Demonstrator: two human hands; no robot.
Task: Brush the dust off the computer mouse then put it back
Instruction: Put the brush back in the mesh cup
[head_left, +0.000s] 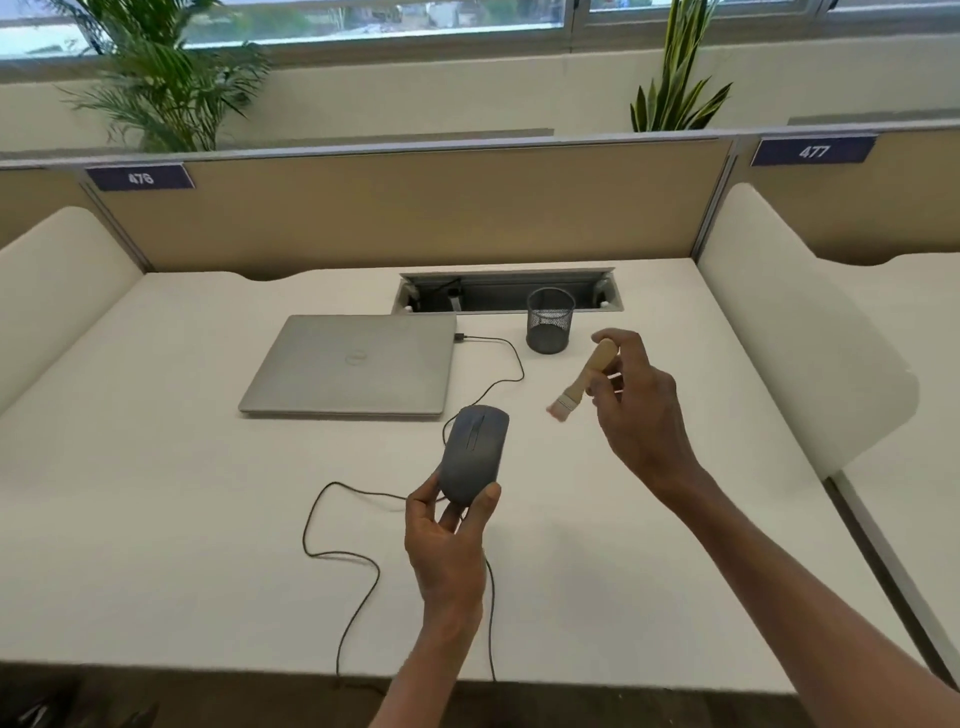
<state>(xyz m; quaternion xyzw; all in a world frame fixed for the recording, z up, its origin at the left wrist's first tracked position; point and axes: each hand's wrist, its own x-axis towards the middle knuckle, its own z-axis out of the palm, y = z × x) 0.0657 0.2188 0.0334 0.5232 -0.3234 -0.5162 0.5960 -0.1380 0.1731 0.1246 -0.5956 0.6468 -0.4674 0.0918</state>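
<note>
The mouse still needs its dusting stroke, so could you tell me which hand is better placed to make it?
The right hand: it grips the brush, bristles aimed toward the mouse. The left hand holds the mouse raised.

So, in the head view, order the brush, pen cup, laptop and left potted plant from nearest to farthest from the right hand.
1. Brush, held in the right hand.
2. Pen cup, just behind, slightly left.
3. Laptop, farther left on the desk.
4. Left potted plant, beyond the partition.
</note>
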